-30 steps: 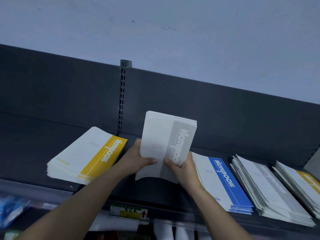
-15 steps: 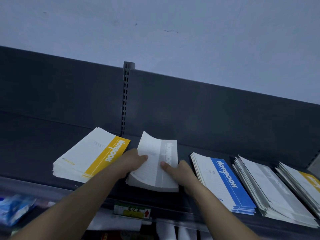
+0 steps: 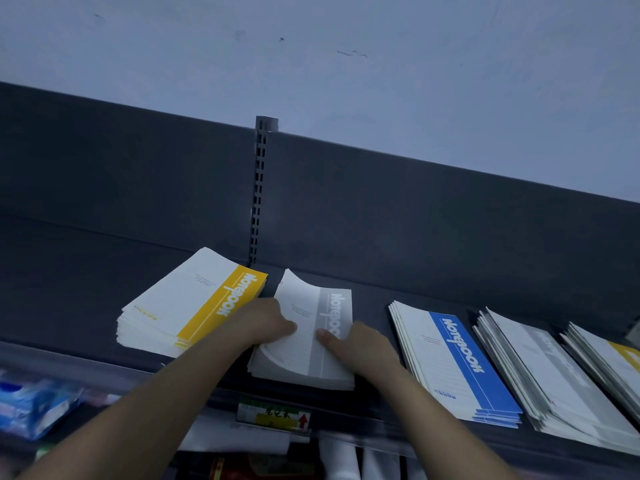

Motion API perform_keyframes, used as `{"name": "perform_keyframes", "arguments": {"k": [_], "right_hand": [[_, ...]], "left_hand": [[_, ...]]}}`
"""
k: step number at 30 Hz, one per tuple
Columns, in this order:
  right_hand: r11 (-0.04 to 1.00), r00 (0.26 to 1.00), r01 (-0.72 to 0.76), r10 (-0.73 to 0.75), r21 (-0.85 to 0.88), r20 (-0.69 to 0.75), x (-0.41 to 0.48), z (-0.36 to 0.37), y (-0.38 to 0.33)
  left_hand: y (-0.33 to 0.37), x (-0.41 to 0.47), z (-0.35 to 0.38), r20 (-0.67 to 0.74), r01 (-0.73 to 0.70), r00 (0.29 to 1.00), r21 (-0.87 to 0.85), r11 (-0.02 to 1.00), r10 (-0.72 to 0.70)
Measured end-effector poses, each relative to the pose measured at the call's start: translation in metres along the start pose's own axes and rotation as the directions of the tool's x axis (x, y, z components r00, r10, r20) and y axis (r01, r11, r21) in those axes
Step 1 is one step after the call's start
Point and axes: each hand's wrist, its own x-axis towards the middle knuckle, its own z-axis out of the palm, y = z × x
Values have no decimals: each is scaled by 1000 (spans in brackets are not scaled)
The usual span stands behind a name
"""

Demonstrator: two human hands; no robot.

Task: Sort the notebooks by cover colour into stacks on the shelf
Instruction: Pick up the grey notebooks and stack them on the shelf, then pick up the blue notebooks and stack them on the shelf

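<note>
A stack of grey-striped notebooks [image 3: 311,355] lies flat on the dark shelf [image 3: 374,296], its far left corner curling up. My left hand [image 3: 263,323] holds its left edge with the thumb on the cover. My right hand [image 3: 356,344] holds its right edge, thumb on the grey stripe. A yellow-striped stack [image 3: 187,306] lies to the left, a blue-striped stack [image 3: 453,362] to the right. Further right lie a fanned grey stack [image 3: 540,372] and another yellow-striped stack [image 3: 613,358] at the frame edge.
The shelf's dark back panel [image 3: 138,174] rises behind the stacks, with a slotted upright [image 3: 259,195] in the middle. A price label [image 3: 273,415] sits on the front rail. Blue packets [image 3: 31,407] and other goods lie on the shelf below.
The grey-striped stack, held upright in the air a second ago, has come down flat onto the shelf between the yellow and blue stacks. Both hands stayed on it.
</note>
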Motion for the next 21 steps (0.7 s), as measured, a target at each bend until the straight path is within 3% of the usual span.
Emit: {"name": "perform_keyframes", "arguments": {"k": [8,14,18,21], "right_hand": [[984,999,-39,39,-173,-4,-6,-8,-5],[984,982,-5,-28,-176,-187,-18,-28,-2],[988,955,-31,-16,-153,-296,-18,-53,22],[989,939,-76,27,-130,-344,-15,-69,52]], "left_hand": [[3,3,3,-74,-17,997,141,990,27],[25,-2,3,-237,-112,946,402,909,221],[56,1,12,-242,-220,911,399,890,333],[83,0,27,-171,-286,915,366,886,366]]}}
